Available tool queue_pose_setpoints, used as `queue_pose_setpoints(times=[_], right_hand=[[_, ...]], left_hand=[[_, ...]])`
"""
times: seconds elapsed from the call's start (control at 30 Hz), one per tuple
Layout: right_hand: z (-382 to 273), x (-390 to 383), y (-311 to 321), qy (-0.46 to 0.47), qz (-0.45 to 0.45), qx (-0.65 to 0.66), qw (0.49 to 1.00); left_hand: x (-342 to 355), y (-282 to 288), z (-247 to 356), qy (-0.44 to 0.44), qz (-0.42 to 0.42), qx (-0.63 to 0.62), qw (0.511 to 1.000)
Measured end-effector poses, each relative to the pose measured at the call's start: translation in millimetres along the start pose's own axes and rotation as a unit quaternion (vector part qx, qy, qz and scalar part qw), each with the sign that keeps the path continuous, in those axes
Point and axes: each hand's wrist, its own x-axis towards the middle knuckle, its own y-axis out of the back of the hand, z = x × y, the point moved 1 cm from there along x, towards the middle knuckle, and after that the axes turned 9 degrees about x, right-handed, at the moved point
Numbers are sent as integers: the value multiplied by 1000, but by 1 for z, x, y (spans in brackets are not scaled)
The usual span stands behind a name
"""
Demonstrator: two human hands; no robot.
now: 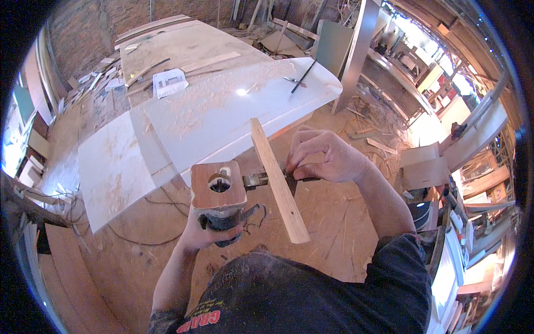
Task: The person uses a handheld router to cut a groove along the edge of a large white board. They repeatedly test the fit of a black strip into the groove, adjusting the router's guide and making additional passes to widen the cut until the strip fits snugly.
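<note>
My left hand (201,232) grips a handheld trim router (222,220) by its dark body, turned base up. Its base is a reddish-brown wooden plate (201,181) with a round hole, and the bit end shows inside. A metal guide arm (256,180) sticks out to the right of the router. Across that arm runs a long pale wooden strip (272,172), tilted with its near end to the right. My right hand (331,158) is closed, thumb and fingers pinching a dark metal part at the strip's right side. The fingers partly hide that part.
Ahead lies a long table with a white panel (222,106), dusted with shavings. On it are a paper sheet (169,83), a thin black stick (303,75) and a small tool (293,81). Cords (139,242) trail over the floor at left. Boards and offcuts crowd the right side.
</note>
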Motion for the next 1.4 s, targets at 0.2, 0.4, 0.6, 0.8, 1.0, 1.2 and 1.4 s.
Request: queue_pose_setpoints(times=[0.2,0.4,0.6,0.8,1.0,1.2,1.4], right_hand=[[-7,-1,-9,-72,33,-42,996],[7,-8,-6,-20,53,-31,998],[12,-6,-8,-12,72,-21,997],[21,-9,-8,-96,64,11,993],[25,-7,-12,-112,70,17,991],[26,-5,-9,-20,48,-37,998],[4,-5,-21,39,18,-227,973]], left_hand=[[1,-4,11,8,16,25,1000],[11,-7,8,0,11,7,1000],[11,-7,10,19,5,-13,1000],[12,-10,6,36,10,-20,999],[12,-11,5,26,8,-24,999],[15,-7,1,42,-14,-27,999],[4,3,13,21,-4,-12,1000]])
